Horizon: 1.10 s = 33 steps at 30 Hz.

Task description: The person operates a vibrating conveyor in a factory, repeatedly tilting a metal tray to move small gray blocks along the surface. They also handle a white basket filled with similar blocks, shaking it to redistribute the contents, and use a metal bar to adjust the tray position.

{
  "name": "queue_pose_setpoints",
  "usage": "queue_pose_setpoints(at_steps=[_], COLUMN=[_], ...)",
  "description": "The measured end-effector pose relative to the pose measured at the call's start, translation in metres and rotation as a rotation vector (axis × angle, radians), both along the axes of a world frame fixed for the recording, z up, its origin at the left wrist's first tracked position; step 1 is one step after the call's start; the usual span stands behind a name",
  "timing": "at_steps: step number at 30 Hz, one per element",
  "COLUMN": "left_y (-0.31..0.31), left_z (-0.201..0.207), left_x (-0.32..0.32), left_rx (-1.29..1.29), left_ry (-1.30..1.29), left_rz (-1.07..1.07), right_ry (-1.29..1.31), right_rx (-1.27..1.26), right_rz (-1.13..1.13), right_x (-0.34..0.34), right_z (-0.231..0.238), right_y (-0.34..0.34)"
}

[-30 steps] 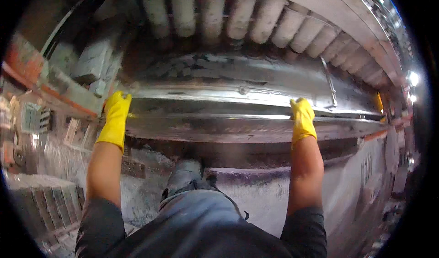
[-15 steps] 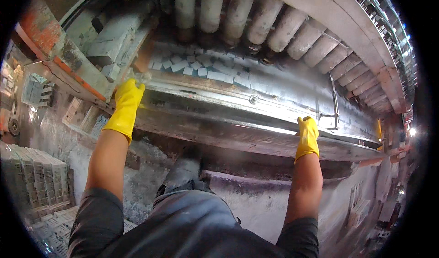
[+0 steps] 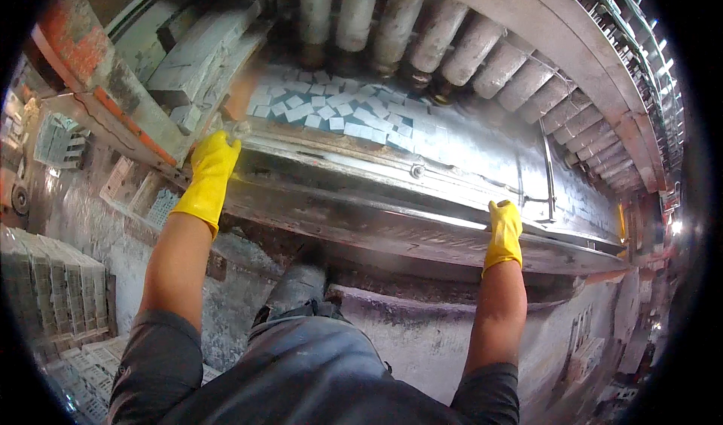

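Both my hands wear yellow rubber gloves and are set wide apart on the long metal rail (image 3: 361,162) along the near side of a conveyor machine. My left hand (image 3: 215,158) is closed, its fingers curled over the rail's left end. Toward the right, my right hand (image 3: 504,220) is closed in a fist over the rail's front edge. Behind the rail, small pale square tile pieces (image 3: 326,112) lie scattered over a wet bluish belt (image 3: 280,118). A thin metal bracket (image 3: 551,173) stands up beyond my right hand.
Thick grey rollers (image 3: 398,26) line the far side under a curved beam (image 3: 561,30). At the left rises an orange-stained metal frame (image 3: 113,101). Stacked pale crates (image 3: 64,286) stand on the floor at lower left. A low wall (image 3: 422,327) runs below the machine.
More of the tile pieces now show on the belt, spread farther and seen more sharply. Both hands stay on the rail, and the view has shifted slightly.
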<state>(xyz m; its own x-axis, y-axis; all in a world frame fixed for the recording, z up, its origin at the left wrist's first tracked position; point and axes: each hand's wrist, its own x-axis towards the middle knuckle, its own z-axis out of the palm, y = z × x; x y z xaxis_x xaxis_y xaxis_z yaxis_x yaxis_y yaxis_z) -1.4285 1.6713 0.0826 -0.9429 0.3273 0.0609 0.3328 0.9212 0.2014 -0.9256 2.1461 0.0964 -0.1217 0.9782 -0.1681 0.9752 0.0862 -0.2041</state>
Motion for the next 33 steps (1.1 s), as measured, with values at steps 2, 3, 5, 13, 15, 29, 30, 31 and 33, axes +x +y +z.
queue_pose_setpoints(at_steps=[2, 3, 5, 13, 15, 29, 30, 31, 33], left_y=[-0.001, -0.002, -0.004, 0.000, 0.000, -0.005, -0.007, -0.007, -0.015], left_z=[-0.001, -0.005, -0.007, 0.005, 0.006, 0.007, 0.005, 0.002, -0.010], left_x=[-0.001, -0.003, -0.005, -0.001, -0.001, -0.004, -0.006, -0.007, -0.011], left_rx=[-0.004, -0.005, -0.012, -0.028, -0.027, -0.044, -0.049, -0.051, -0.053], left_ry=[0.013, 0.028, 0.044, -0.055, -0.056, -0.052, -0.047, -0.042, 0.056], left_rz=[-0.004, -0.014, -0.023, 0.015, 0.024, 0.036, 0.033, 0.025, -0.023], right_ry=[0.004, 0.005, 0.018, 0.072, 0.067, 0.080, 0.098, 0.105, 0.120], right_rx=[0.003, 0.005, -0.005, -0.070, -0.046, -0.022, -0.031, -0.058, -0.113], right_rz=[-0.002, -0.005, -0.004, -0.079, -0.065, -0.044, -0.051, -0.062, -0.089], right_x=[0.002, 0.004, 0.001, -0.015, -0.014, -0.029, -0.032, -0.030, -0.028], right_z=[-0.005, -0.007, -0.004, 0.024, 0.020, 0.030, 0.031, 0.031, 0.028], right_y=[0.004, 0.006, 0.003, -0.021, -0.018, -0.033, -0.036, -0.034, -0.030])
